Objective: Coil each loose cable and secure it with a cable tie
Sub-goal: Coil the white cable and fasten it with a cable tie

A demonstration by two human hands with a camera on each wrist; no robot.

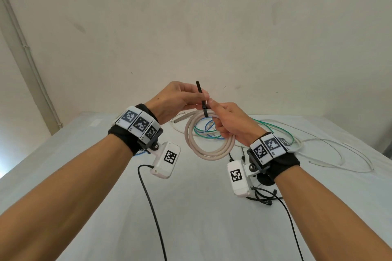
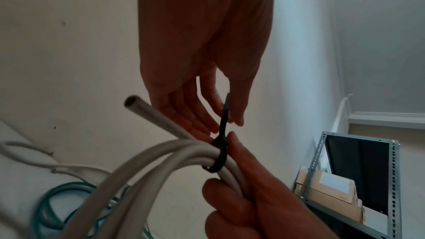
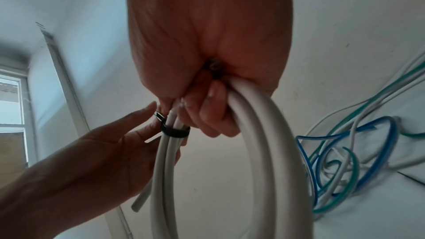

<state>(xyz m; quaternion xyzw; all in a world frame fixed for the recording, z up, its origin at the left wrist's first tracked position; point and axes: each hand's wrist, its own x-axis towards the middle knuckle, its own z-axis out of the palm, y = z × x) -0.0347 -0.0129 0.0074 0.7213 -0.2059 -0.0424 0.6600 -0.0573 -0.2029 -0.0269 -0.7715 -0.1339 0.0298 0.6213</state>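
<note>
The tabletop (image 1: 191, 218) stretches white from my forearms to its far edge, which meets the wall. Its near half lies open around my arms, crossed only by two black leads trailing from my wrist cameras; its left edge runs bare toward the far left corner. Toward the far right corner, loose thin white cables (image 1: 331, 154) sprawl in wide loops that reach close to the right edge. Near the middle of the far edge lies a tangle of green and blue cables (image 1: 203, 131), with more green strands running off to the right.

I hold the coiled beige cable (image 1: 210, 150) in the air above the middle of the tabletop, clear of its surface, the loop hanging down from my grip. My right hand (image 1: 231, 125) is clamped on the top of the coil, fingers curled round the bundled strands and thumb reaching up beside the tie. One cut end of the cable sticks out past the bundle toward my left palm.

The black cable tie (image 2: 219, 154) circles the strands just beside my right thumb, its band already through its head. My left hand (image 1: 176, 99) pinches the tie's free tail between thumb and fingers, and the tail stands up above both hands.
</note>
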